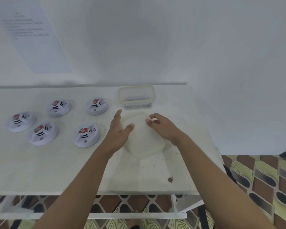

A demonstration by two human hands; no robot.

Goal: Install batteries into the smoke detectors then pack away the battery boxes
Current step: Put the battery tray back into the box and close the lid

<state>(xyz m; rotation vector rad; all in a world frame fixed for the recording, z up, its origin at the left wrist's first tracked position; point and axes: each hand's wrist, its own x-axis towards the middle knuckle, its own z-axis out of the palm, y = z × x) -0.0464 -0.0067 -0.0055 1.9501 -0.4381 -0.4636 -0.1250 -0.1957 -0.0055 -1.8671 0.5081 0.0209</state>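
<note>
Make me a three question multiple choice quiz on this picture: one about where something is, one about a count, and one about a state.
1. Where does the clear container stand?
A. Behind the lid, near the wall.
B. Stacked on the lid.
C. On the floor.

2. How many smoke detectors lie on the table?
A. Three.
B. Seven.
C. Five.

3. How is the left hand?
A. Clenched in a fist.
B. Fingers straight, over the lid.
C. Gripping a detector.

Answers:
1 A, the clear container sits at the table's far edge, beyond the lid.
2 C, five smoke detectors are spread over the left of the table.
3 B, the left hand reaches out straight-fingered above the lid's left side.
</note>
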